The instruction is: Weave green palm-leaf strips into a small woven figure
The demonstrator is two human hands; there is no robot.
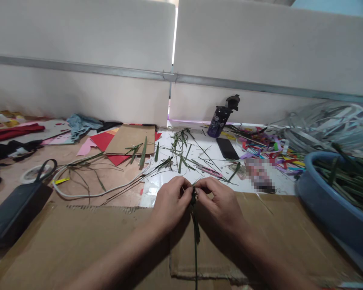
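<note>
Both hands meet in the middle of the head view, fingertips pinched close together on a dark green leaf strip (195,233). My left hand (173,201) grips its upper end from the left, and my right hand (219,201) pinches it from the right. Below the fingers the strip hangs down, with a knotted or folded part near the top; the fingers partly hide it. Under the hands lies brown cardboard (109,241). Just beyond them are loose green leaf pieces (181,161) and a pink-handled cutter (211,170).
A blue basin (308,189) of long green leaves stands at right. A dark bottle (218,121) and a black phone (227,148) are near the wall, beside colourful scraps (269,149). At left are a dark speaker-like case (15,213), a white cable (93,196) and a cardboard piece (131,139).
</note>
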